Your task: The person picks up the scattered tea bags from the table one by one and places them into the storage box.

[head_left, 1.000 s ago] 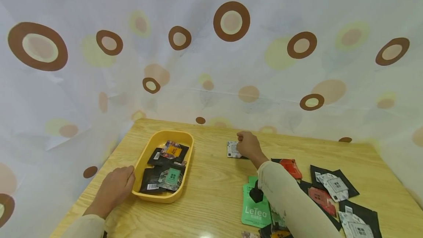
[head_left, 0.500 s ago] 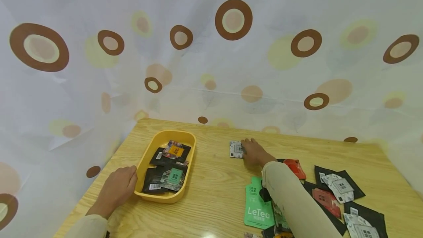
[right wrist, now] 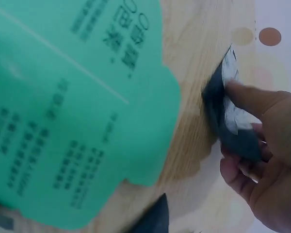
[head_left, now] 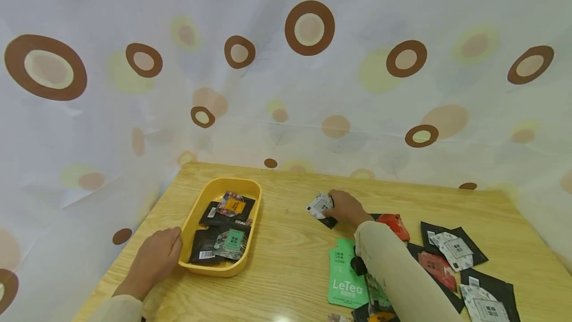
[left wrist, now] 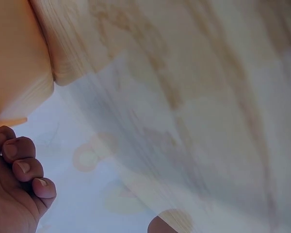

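Note:
My right hand pinches a small tea sachet, white-patterned on one face and black on the other, just above the table. In the right wrist view the thumb presses the sachet's pale face and the fingers are behind its dark side. My left hand is at the left rim of a yellow plastic tray, its fingers curled at the edge; the left wrist view shows the fingertips right beside the tray wall. In the tray lie several black sachets, with orange-labelled and green-labelled ones on top.
A green LeTea pouch lies below my right forearm. Several black, red and white sachets spread over the right of the wooden table. A patterned cloth hangs behind the table and along its left side.
My right hand came down onto the white sachet, took hold of it and tilted it up off the table. The left hand stays at the tray.

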The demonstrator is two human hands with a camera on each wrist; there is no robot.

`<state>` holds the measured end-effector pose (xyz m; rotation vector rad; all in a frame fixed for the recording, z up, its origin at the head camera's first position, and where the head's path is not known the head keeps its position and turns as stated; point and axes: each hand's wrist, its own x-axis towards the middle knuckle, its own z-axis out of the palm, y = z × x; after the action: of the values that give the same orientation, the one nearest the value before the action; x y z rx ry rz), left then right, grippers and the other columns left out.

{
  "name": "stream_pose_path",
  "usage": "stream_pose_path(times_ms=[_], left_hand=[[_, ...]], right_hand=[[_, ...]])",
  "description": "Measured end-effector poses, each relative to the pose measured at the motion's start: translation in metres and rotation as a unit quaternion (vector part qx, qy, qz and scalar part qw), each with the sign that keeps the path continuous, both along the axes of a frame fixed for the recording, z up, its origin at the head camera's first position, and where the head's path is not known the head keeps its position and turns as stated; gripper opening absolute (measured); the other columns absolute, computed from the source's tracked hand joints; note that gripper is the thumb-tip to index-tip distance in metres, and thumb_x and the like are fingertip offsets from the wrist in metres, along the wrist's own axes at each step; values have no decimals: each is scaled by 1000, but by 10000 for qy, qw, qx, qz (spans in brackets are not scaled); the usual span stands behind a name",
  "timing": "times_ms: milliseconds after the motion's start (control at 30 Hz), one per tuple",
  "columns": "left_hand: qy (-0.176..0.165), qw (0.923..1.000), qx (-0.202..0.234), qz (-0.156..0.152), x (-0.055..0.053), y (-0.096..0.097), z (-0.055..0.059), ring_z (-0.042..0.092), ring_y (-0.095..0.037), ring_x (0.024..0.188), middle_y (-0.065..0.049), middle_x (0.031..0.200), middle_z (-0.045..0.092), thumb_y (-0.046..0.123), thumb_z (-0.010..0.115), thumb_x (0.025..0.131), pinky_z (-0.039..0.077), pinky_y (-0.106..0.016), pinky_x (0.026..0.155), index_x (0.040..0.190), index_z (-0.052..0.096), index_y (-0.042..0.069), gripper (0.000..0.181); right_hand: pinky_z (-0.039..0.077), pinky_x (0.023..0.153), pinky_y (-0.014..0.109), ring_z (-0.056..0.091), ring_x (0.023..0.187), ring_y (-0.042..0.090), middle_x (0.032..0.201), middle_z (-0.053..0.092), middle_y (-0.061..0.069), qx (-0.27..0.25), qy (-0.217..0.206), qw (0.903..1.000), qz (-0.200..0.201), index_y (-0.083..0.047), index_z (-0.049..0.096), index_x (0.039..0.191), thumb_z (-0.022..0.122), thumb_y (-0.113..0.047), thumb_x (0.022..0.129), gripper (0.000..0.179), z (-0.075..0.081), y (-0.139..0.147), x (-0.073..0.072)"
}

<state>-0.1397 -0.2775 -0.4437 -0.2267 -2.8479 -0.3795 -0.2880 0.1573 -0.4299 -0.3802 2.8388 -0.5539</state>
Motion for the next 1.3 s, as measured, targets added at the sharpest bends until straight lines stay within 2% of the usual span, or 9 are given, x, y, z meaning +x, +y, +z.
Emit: stream_pose_path(times_ms=[100,167,367,533,633,767,900,1167,1300], left_hand=[[-4,10000,34,8,0,-1,0,36,-15,59,2,61,35,8,41,100,33,-31,59,72,40,14,29],[-13,10000,48,16,0,-1,0,37,-15,59,2,61,36,8,42,100,34,-32,59,72,40,14,29],[-7,10000,49,38,1,-3,1,36,-15,59,2,61,35,8,42,100,33,-31,59,71,40,14,29],[61,10000,24,37,0,-4,2,35,-15,57,2,60,35,8,42,100,31,-30,58,70,40,14,30],[79,10000,18,36,1,-5,3,34,-14,57,2,60,35,8,42,100,31,-29,58,70,41,14,30],[89,9999,58,15,1,-6,2,33,-14,56,3,60,34,8,42,100,30,-28,57,70,40,14,31],[66,9999,81,13,0,-7,-1,34,-14,57,3,60,34,8,42,100,31,-29,58,71,40,14,30],[19,10000,84,46,2,-2,0,35,-14,58,2,60,35,8,42,99,32,-30,59,71,41,14,29],[30,9999,151,21,2,-1,0,32,-14,56,3,59,34,8,42,100,30,-28,58,70,39,15,31]], right_hand=[[54,79,40,65,93,26,115,66,22,-775,-41,9968,-206,5,61,120,64,-14,95,32,-4,2,2],[55,71,36,65,82,20,114,66,24,-1474,-246,9880,-388,7,64,118,61,-11,96,28,-5,1,3],[59,67,27,64,71,7,130,59,28,-3315,-1135,9318,-944,9,59,127,56,-13,101,34,2,-11,7],[59,75,23,66,77,7,115,62,19,-4272,-1612,8861,-798,11,53,129,52,-9,101,34,19,-34,11],[58,76,21,67,81,7,122,59,22,-4739,-1774,8601,-653,12,47,136,50,-5,101,39,28,-54,17],[58,75,21,69,83,8,133,54,30,-5115,-1794,8369,-756,12,47,138,51,-2,100,41,35,-89,28],[59,75,24,72,84,13,131,58,31,-5211,-1745,8300,-952,10,52,134,54,0,97,38,34,-124,40],[59,87,39,69,109,39,135,55,33,-4993,-1482,8493,-860,12,48,137,53,1,94,45,37,-166,59],[59,87,38,67,112,40,140,51,34,-4853,-1324,8608,-774,14,46,139,53,5,93,47,36,-176,62]])
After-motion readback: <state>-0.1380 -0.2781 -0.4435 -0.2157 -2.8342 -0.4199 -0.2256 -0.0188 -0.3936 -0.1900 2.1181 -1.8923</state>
